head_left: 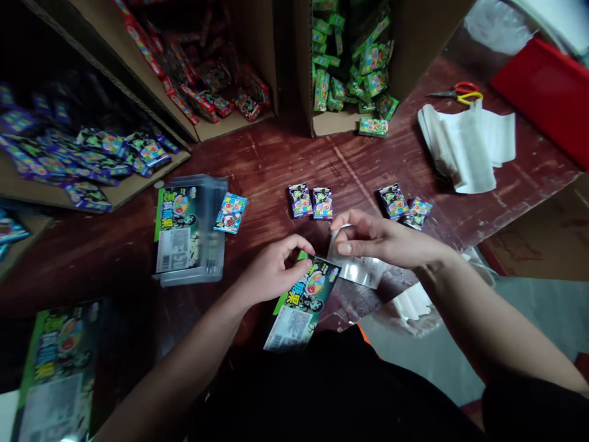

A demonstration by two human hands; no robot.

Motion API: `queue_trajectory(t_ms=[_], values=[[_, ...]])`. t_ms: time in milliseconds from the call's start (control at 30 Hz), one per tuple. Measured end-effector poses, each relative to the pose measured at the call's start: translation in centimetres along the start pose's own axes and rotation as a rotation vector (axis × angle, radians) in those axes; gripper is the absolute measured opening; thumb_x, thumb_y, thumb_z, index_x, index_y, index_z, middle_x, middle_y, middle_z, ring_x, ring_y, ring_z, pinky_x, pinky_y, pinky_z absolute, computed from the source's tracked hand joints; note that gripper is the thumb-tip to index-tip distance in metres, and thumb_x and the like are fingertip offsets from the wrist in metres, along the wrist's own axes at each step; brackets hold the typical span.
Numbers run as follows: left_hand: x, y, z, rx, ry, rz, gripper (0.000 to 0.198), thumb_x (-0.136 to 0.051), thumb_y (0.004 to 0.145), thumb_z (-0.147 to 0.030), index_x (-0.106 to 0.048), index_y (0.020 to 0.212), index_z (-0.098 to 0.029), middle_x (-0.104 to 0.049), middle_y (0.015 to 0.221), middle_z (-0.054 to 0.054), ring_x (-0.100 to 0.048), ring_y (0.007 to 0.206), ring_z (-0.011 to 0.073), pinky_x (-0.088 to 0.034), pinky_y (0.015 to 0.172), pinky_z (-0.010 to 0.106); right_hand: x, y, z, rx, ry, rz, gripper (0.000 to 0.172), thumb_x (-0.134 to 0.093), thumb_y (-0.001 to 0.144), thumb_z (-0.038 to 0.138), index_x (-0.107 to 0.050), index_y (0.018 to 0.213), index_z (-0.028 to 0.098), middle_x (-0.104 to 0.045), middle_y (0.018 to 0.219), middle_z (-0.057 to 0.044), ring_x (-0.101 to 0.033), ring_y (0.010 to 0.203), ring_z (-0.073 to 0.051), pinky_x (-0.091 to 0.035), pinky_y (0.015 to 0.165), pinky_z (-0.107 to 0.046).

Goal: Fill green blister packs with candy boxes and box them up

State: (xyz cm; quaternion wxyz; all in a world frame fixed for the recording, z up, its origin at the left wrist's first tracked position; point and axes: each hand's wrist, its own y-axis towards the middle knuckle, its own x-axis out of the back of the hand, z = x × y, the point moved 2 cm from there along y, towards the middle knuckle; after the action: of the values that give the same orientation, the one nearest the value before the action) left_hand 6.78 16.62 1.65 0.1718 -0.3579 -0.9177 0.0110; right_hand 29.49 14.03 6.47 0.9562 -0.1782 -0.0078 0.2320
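Gripping one green-and-black printed header card [301, 301], left hand [271, 273] pinches its top edge; right hand [381, 239] holds one clear plastic bag [361, 267] at 3 o'clock. Four small purple candy packets [300, 200] lie at 12, in two pairs.

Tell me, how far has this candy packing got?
Looks early. Done: a stack of clear bags with printed cards lies to the left. In hand: the left hand grips a printed card bag while the right hand pulls at its clear end; no packets are visibly inside. Left: four purple packets wait on the table, and the boxes of green packets and red packets remain well stocked.
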Motion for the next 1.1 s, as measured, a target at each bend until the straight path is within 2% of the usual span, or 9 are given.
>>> queue_trajectory(t_ms=[67,167,400,567,633,800,867,967,1100], values=[[0.8,-0.9,0.2,0.048,0.021,-0.020,0.014,-0.062,0.086,-0.021,-0.065,0.100,-0.020,-0.063,0.081,-0.002,-0.055,0.071,0.0126,-0.045,0.068,0.026,-0.9,1.4,-0.1,-0.024,0.030,0.112,0.042,-0.075,0.086,0.036,-0.056,0.121,0.023,-0.067,0.085,0.002,-0.063,0.079,-0.013,-0.053,0.072,-0.026],[1.1,-1.5,0.5,0.047,0.012,-0.036,0.016,-0.060,0.085,-0.020,-0.064,0.101,-0.021,-0.064,0.087,-0.001,-0.056,0.076,0.0137,-0.045,0.071,0.027,-1.5,3.3,-0.4,-0.021,0.005,0.193,0.056,-0.076,0.082,0.032,-0.053,0.133,0.024,-0.071,0.086,0.003,-0.066,0.079,-0.013,-0.054,0.072,-0.026],[0.8,-1.6,0.7,0.011,-0.001,-0.035,0.017,-0.058,0.088,-0.020,-0.062,0.104,-0.021,-0.065,0.097,0.001,-0.059,0.088,0.0160,-0.047,0.079,0.029,-1.6,5.1,-1.3,0.007,-0.140,0.179,0.068,-0.073,0.083,0.029,-0.046,0.146,0.022,-0.074,0.086,0.002,-0.068,0.075,-0.015,-0.053,0.064,-0.024],[0.3,-1.3,0.7,0.041,-0.031,-0.076,0.018,-0.068,0.087,-0.034,-0.060,0.095,-0.021,-0.064,0.087,-0.001,-0.057,0.076,0.0133,-0.045,0.069,0.026,-1.7,5.0,-1.4,0.054,-0.250,0.161,0.074,-0.067,0.088,0.032,-0.034,0.154,0.021,-0.072,0.086,0.001,-0.065,0.075,-0.015,-0.053,0.066,-0.026],[0.1,-1.2,0.8,0.075,-0.038,-0.116,0.019,-0.069,0.087,-0.036,-0.058,0.091,-0.021,-0.064,0.082,-0.002,-0.056,0.072,0.0124,-0.044,0.066,0.025,-1.6,4.7,-1.1,0.100,-0.299,0.095,0.076,-0.066,0.090,0.033,-0.029,0.156,0.021,-0.071,0.090,0.000,-0.066,0.079,-0.016,-0.055,0.069,-0.029],[0.3,-1.4,0.7,0.130,-0.035,-0.149,0.018,-0.069,0.087,-0.036,-0.059,0.090,-0.021,-0.065,0.081,-0.002,-0.059,0.072,0.0136,-0.045,0.066,0.026,-3.0,2.0,-0.1,0.330,-0.601,-0.346,0.071,-0.060,0.096,0.029,-0.028,0.159,0.029,-0.073,0.108,-0.005,-0.067,0.098,-0.025,-0.053,0.094,-0.043],[0.6,-1.9,0.7,0.106,-0.023,-0.152,0.013,-0.067,0.086,-0.030,-0.060,0.092,-0.021,-0.066,0.085,-0.001,-0.060,0.076,0.0142,-0.047,0.070,0.027,-4.7,0.8,-0.7,0.376,-0.718,-0.362,0.074,-0.058,0.098,0.028,-0.020,0.162,0.033,-0.075,0.111,-0.004,-0.066,0.102,-0.028,-0.049,0.099,-0.050],[1.0,-2.9,0.8,0.075,-0.008,-0.130,0.015,-0.065,0.085,-0.022,-0.060,0.099,-0.022,-0.066,0.092,0.000,-0.061,0.080,0.0146,-0.049,0.072,0.027,-7.0,-0.2,-2.5,0.404,-0.821,-0.385,0.082,-0.056,0.099,0.025,-0.007,0.164,0.034,-0.076,0.115,-0.003,-0.064,0.101,-0.030,-0.048,0.096,-0.054],[1.6,-4.1,0.6,0.018,-0.021,-0.138,0.025,-0.064,0.085,-0.018,-0.058,0.109,-0.023,-0.066,0.100,0.002,-0.064,0.088,0.0161,-0.052,0.080,0.030,-8.6,0.5,-4.8,0.374,-0.712,-0.416,0.088,-0.060,0.098,0.026,-0.002,0.164,0.032,-0.073,0.123,-0.004,-0.061,0.114,-0.030,-0.044,0.103,-0.055]])
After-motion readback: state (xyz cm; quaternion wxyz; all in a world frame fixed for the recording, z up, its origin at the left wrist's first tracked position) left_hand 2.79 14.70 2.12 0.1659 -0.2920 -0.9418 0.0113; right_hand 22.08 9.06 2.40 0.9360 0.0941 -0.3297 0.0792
